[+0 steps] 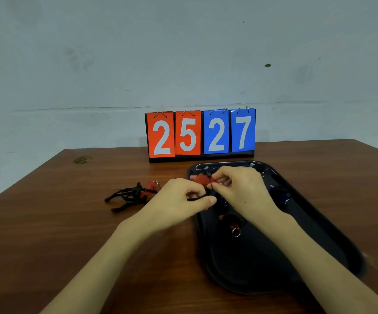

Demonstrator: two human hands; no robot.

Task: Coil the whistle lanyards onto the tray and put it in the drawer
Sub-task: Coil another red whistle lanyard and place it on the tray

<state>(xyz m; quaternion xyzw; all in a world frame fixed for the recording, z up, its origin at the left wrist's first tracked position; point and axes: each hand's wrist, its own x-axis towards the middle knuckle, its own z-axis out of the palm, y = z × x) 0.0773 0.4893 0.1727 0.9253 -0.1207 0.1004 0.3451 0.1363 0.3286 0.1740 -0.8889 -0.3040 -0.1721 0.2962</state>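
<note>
A black tray (pixel 324 234) lies on the right of the wooden table (pixel 47 223). Above its far left corner my right hand (pixel 242 189) pinches a red whistle (pixel 200 179) with its black lanyard. My left hand (pixel 181 200) grips the black cord (pixel 197 197) of that same lanyard just below. On the tray lie a coiled red whistle with a metal ring (pixel 235 230) and blue whistles (pixel 282 196), partly hidden by my right hand. Left of the tray, a loose red whistle with a tangled black lanyard (pixel 131 194) rests on the table.
A flip scoreboard (pixel 200 134) reading 25 and 27 stands at the back edge of the table, just behind the tray. A pale wall rises behind it. The table's left edge runs diagonally toward me.
</note>
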